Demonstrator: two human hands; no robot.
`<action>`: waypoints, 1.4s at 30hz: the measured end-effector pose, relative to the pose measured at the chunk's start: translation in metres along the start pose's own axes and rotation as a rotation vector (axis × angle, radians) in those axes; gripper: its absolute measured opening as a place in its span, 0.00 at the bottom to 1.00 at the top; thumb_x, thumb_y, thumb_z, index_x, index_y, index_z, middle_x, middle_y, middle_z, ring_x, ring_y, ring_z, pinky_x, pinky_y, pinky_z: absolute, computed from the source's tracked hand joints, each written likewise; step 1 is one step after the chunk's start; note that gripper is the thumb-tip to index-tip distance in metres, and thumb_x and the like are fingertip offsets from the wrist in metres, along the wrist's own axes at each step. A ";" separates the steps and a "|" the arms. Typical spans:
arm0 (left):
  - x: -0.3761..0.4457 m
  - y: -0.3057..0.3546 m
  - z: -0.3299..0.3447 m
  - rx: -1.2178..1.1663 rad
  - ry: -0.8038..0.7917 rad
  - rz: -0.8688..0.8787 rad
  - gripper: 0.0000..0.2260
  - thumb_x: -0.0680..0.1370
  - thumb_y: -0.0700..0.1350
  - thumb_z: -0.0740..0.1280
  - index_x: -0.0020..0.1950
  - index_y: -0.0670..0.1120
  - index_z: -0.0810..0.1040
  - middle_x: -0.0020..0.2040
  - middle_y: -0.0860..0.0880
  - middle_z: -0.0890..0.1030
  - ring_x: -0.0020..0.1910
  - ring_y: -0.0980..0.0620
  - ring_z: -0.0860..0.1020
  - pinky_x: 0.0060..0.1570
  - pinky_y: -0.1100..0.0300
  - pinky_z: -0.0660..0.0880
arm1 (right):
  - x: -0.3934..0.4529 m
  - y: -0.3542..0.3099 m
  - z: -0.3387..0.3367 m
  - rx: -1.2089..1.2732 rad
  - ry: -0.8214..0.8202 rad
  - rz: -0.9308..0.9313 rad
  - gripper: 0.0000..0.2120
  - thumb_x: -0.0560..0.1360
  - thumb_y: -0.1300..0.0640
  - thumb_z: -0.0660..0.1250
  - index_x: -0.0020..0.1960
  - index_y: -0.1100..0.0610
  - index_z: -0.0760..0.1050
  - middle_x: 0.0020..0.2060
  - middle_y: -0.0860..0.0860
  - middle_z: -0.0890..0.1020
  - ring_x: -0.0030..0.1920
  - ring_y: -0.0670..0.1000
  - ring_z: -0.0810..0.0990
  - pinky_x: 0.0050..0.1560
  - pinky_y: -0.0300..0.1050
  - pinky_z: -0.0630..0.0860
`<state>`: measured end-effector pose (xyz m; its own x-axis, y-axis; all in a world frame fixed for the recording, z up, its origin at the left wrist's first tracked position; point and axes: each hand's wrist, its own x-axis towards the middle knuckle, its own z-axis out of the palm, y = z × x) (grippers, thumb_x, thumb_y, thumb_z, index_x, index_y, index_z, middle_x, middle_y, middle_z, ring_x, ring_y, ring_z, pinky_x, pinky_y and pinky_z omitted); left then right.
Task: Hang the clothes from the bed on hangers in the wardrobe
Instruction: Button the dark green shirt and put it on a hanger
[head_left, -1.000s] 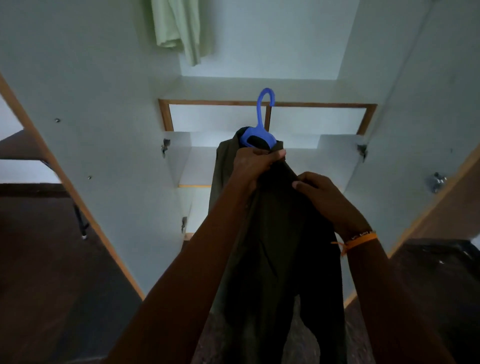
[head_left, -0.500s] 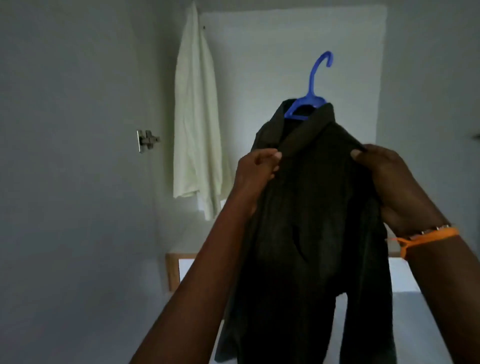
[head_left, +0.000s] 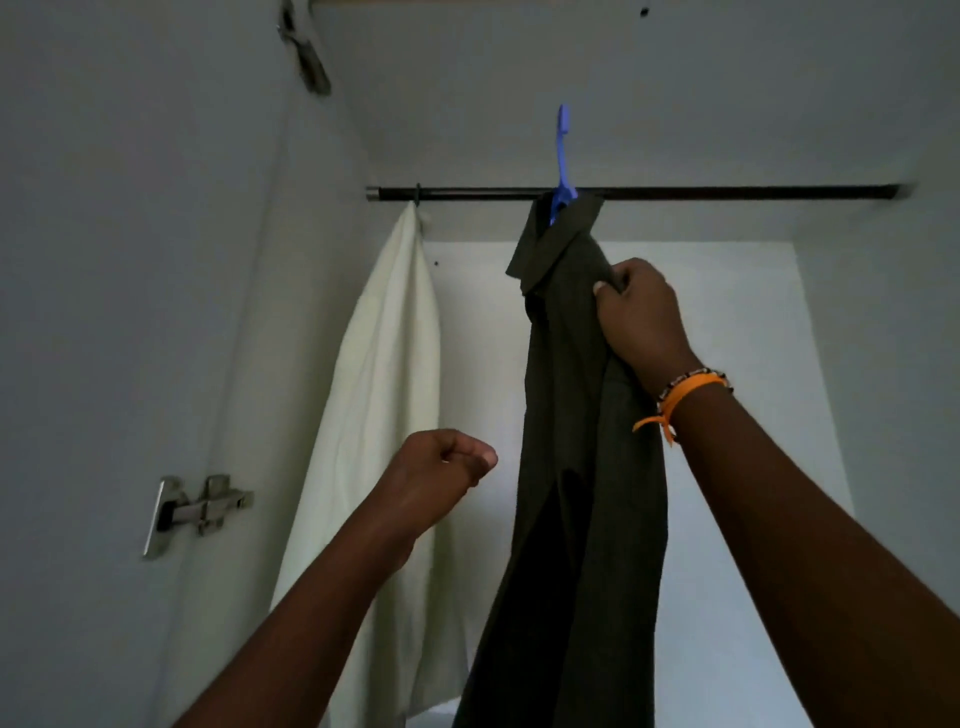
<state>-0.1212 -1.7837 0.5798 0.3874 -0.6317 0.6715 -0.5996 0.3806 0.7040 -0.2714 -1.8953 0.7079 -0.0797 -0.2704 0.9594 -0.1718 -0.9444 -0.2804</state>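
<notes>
Fingers (head_left: 605, 291) of right hand (head_left: 641, 322) pinching dark green shirt (head_left: 566, 415) below blue hanger (head_left: 561, 171) — hanging step; left hand (head_left: 441, 467) curled, holding nothing. Next: hook over rod (head_left: 727, 192) above.

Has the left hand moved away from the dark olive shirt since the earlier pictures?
Yes. The left hand has let go and now hangs fisted, apart, lower and left of the dark olive shirt, nearer the cream garment on the rod.

Fittings inside the cupboard

A metal door hinge (head_left: 195, 512) is fixed to the grey left side panel (head_left: 130, 260). A second metal fitting (head_left: 306, 54), blurred, sits high on that panel near the top edge. The back panel (head_left: 727, 415) is pale.
</notes>
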 end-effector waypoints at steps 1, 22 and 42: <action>0.018 -0.002 0.001 0.016 0.015 0.026 0.03 0.77 0.45 0.67 0.47 0.47 0.81 0.46 0.49 0.81 0.50 0.50 0.80 0.59 0.52 0.76 | 0.009 0.011 0.017 -0.020 -0.018 -0.009 0.09 0.78 0.59 0.60 0.53 0.64 0.72 0.48 0.58 0.77 0.50 0.57 0.75 0.45 0.42 0.64; 0.311 -0.027 0.004 0.222 0.088 0.199 0.03 0.78 0.45 0.66 0.45 0.48 0.76 0.54 0.44 0.79 0.54 0.48 0.77 0.62 0.51 0.73 | 0.238 0.060 0.234 0.061 -0.228 0.038 0.16 0.80 0.61 0.55 0.62 0.69 0.72 0.64 0.63 0.73 0.63 0.60 0.73 0.48 0.42 0.72; 0.298 0.000 -0.038 0.120 0.249 0.309 0.27 0.78 0.53 0.64 0.75 0.53 0.60 0.70 0.50 0.70 0.65 0.49 0.72 0.65 0.53 0.69 | 0.186 0.006 0.263 0.529 -0.486 0.128 0.11 0.77 0.60 0.62 0.56 0.65 0.74 0.47 0.60 0.80 0.42 0.54 0.78 0.43 0.47 0.76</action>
<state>0.0212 -1.9461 0.7884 0.3248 -0.3122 0.8928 -0.7862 0.4357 0.4383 -0.0295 -2.0006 0.8920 0.3983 -0.3210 0.8593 0.3169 -0.8309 -0.4573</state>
